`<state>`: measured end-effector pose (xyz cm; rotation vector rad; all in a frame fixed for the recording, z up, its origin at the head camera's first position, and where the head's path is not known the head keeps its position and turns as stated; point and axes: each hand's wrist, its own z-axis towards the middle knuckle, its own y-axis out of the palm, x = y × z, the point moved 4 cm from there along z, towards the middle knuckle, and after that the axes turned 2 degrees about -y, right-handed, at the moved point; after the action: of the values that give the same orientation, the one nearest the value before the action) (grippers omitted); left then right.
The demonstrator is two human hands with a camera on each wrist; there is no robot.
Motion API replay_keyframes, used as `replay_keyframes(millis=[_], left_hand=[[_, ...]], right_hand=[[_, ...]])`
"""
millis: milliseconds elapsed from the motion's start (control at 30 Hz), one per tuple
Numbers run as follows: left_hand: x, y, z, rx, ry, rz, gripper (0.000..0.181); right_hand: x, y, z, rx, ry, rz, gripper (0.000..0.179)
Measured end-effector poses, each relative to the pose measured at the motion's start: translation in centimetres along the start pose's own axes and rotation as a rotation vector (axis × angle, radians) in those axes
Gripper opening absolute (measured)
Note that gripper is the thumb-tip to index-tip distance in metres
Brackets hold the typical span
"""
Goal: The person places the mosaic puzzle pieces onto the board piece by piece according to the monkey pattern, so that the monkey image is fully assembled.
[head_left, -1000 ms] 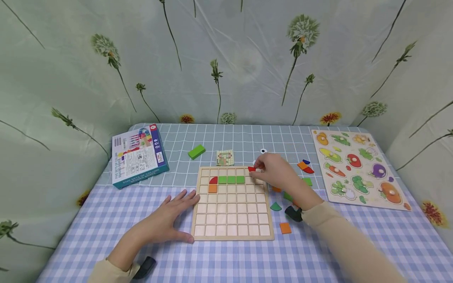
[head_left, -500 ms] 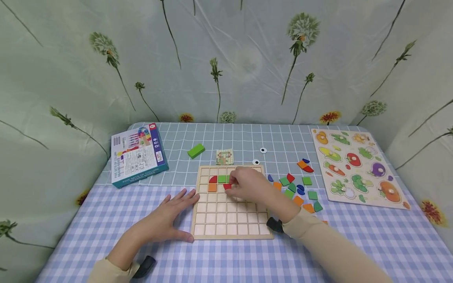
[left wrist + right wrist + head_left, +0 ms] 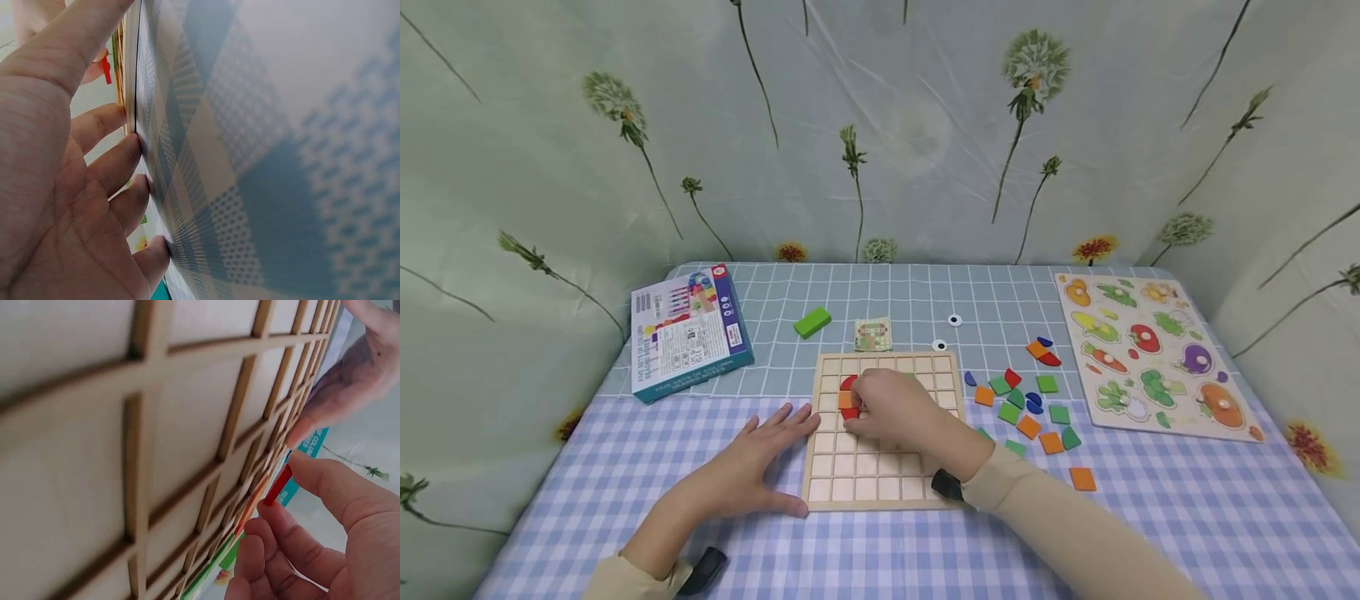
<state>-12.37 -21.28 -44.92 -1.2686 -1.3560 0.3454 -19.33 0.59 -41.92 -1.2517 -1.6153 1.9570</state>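
My right hand (image 3: 895, 408) is over the left part of a wooden grid board (image 3: 880, 505). Its thumb and forefinger pinch a red rounded tile (image 3: 279, 485), seen edge-on in the right wrist view. That tile is just below an orange square tile (image 3: 846, 400) set in the board. Above the orange one lies another red rounded tile (image 3: 847, 383). The row of green tiles is mostly hidden by my right hand. My left hand (image 3: 748, 462) rests on the cloth with fingers spread, fingertips and thumb touching the board's left edge.
Loose tiles, among them an orange square (image 3: 1082, 479), lie right of the board. Behind it are a pattern card (image 3: 872, 334), two eye discs (image 3: 955, 320) and a green block (image 3: 812, 322). A box (image 3: 688, 333) stands left, a vegetable puzzle (image 3: 1157, 358) right.
My right hand has carried the red tile from the board's upper right corner leftward and down to just below the orange tile. My left hand stays at the board's edge.
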Motion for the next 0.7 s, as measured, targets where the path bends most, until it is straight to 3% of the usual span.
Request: replay_keyframes(millis=[167,700], left_hand=[[0.04,-0.01,0.01,-0.005,-0.010,-0.003,0.116],[0.19,0.02,-0.13,0.007,0.001,-0.009,0.116]], right_hand=[[-0.24,0.48,0.12,0.020,-0.009,-0.049,0.027],[-0.38,0.69,-0.02,0.027,-0.021,-0.062,0.023]])
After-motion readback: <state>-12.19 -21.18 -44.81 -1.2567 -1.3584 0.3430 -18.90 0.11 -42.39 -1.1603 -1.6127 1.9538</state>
